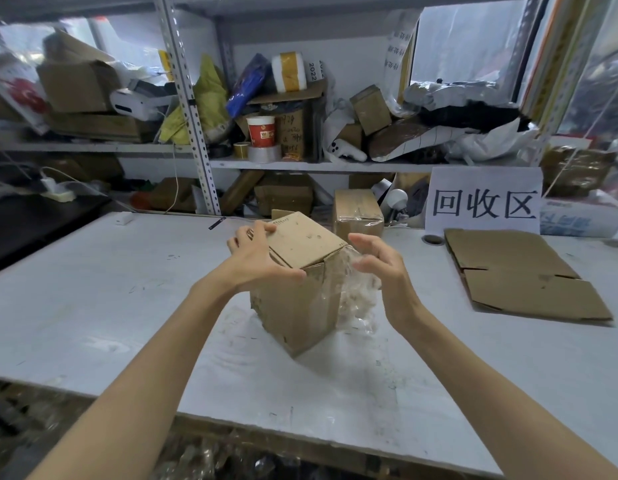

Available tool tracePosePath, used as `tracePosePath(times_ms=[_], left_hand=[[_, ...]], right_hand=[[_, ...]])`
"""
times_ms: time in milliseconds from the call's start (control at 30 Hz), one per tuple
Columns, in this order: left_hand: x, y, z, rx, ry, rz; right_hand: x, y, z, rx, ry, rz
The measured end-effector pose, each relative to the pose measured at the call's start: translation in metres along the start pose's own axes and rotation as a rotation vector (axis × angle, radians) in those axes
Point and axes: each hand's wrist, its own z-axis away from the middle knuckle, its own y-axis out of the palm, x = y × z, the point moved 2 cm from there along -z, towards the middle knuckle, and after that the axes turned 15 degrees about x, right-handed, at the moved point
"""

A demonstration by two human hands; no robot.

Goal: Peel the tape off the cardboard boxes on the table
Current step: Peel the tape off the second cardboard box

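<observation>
The left hand (260, 258) gripped the upper left corner of the cardboard box (300, 303), its fingers curled over the far edge of the top flap and its thumb laid along the flap's near edge. The right hand (383, 271) was half open at the box's right side, fingers loosely curved and palm turned toward the cardboard, with its thumb against a crumpled sheet of clear tape (357, 296); whether it pinched the film could not be told. That tape hung loose from the box's upper right corner down the right face to the table (92, 289). The box stood near the middle of the white, scuffed tabletop, one corner turned toward the person. Well apart on the right lay a flattened piece of cardboard (522, 275). Just behind the held box stood a second box (357, 209) wrapped in glossy tape. Behind the flattened cardboard, a white paper sign (486, 202) with black characters leaned at the table's back edge. Beyond, metal shelves (266, 164) held cartons, bags, a red paper cup (261, 131) and tape rolls (264, 154).
</observation>
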Motion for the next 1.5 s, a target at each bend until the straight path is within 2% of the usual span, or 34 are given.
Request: tracePosePath(times_ms=[67,167,267,400,500,700,833,933,1067,1167,1333,1500], left_hand=[[0.001,0.005,0.001,-0.019,0.012,0.020],[0.006,0.015,0.000,-0.144,0.119,0.098],[0.008,0.017,0.001,-0.233,0.174,0.152],[0.029,0.000,0.008,-0.323,0.074,0.535],[0.038,-0.012,0.012,-0.343,0.029,0.578],[0.029,-0.008,0.014,-0.314,0.004,0.566],[0.024,-0.003,0.014,-0.318,-0.047,0.573],[0.022,0.002,0.011,-0.338,-0.094,0.597],[0.018,0.009,0.010,-0.307,-0.118,0.677],[0.019,0.021,0.015,-0.245,-0.059,0.711],[0.021,0.061,0.020,-0.148,-0.071,0.520],[0.027,0.047,0.012,-0.020,-0.065,0.643]], right_hand=[[-0.002,0.000,-0.004,-0.067,0.017,0.159],[-0.006,-0.004,-0.006,-0.240,-0.029,0.365],[-0.010,-0.008,-0.006,-0.253,-0.043,0.375],[-0.028,-0.017,0.006,-0.292,0.094,0.305],[-0.037,-0.022,0.012,-0.216,0.130,0.337],[-0.016,0.001,0.002,-0.144,-0.054,0.390],[-0.007,0.016,-0.002,0.028,-0.098,0.483],[-0.013,0.028,-0.001,0.171,-0.063,0.607],[-0.023,0.034,-0.003,0.035,-0.118,0.842],[-0.025,0.032,-0.005,0.000,-0.153,0.771],[-0.016,0.031,-0.008,0.008,-0.178,0.629],[-0.006,0.017,-0.011,0.090,-0.196,0.456]])
